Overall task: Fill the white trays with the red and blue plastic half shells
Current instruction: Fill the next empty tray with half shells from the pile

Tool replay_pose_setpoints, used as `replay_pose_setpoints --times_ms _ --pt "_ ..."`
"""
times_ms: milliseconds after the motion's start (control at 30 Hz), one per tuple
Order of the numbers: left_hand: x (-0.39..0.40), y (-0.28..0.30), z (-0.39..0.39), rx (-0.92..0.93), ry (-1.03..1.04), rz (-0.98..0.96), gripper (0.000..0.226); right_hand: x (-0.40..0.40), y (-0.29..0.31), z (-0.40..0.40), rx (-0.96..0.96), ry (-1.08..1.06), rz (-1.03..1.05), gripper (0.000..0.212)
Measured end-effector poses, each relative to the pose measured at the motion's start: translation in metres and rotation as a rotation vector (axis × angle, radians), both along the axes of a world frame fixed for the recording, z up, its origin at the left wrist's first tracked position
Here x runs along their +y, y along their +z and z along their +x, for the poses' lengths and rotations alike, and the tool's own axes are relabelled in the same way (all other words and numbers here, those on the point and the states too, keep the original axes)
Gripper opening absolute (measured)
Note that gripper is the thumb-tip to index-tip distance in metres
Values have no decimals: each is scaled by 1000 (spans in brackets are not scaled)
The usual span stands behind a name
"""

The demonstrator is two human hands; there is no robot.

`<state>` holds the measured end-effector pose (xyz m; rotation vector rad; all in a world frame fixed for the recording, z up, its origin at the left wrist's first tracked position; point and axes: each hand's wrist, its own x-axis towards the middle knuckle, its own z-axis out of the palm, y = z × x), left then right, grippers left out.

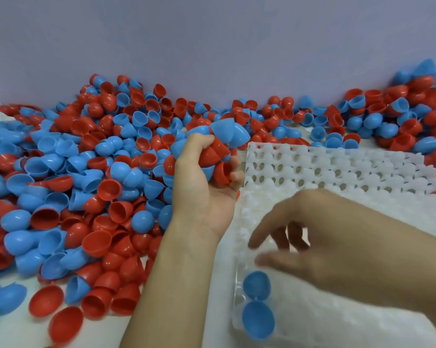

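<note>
My left hand [206, 187] is raised palm-up beside the tray's left edge and grips a bunch of red and blue half shells [219, 146]. The white tray [337, 177] with rows of round cups fills the right half of the view. Two blue half shells [258, 303] sit dome-up in its near left cups. My right hand [292, 237] hovers just above them, blurred, fingers spread and pointing left, holding nothing.
A deep pile of loose red and blue half shells [86, 172] covers the table left of the tray and runs along the grey back wall [211, 46] to the far right [400, 114]. My forearms cross the near foreground.
</note>
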<state>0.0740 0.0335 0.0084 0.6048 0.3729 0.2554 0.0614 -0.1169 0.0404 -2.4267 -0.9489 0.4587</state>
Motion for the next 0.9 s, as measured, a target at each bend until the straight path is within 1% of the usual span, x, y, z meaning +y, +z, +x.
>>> replay_pose_setpoints --times_ms 33,67,100,167,267,433,500,567,700,800,900 --pt "-1 -1 1 -4 -23 0 13 0 -1 3 -17 -84 81 16" --pt "-1 -1 0 -6 -58 -9 14 -3 -7 9 -24 -185 210 13" --pt "-2 -1 -1 -8 -82 -3 14 -6 -12 15 -75 -287 320 11" --pt "-6 0 -1 -15 -139 -1 16 -4 -19 22 -89 -439 481 9" --pt "-15 2 -1 4 -224 93 13 0 -27 26 -33 -525 664 11" --pt "-23 2 -1 27 -328 186 24 1 -32 29 49 -599 930 20" --pt "-23 2 -1 24 -382 216 26 1 -33 30 34 -613 948 24" --pt "-23 2 -3 16 -424 234 27 -1 -34 31 -16 -612 896 26" --pt "-23 2 -3 14 -453 254 27 -1 -28 30 -111 -508 832 43" --pt "-23 3 -3 5 -451 227 27 -2 -29 31 -153 -540 854 36" --pt "-23 3 -2 -3 -392 166 34 -2 -31 33 -173 -608 934 21"
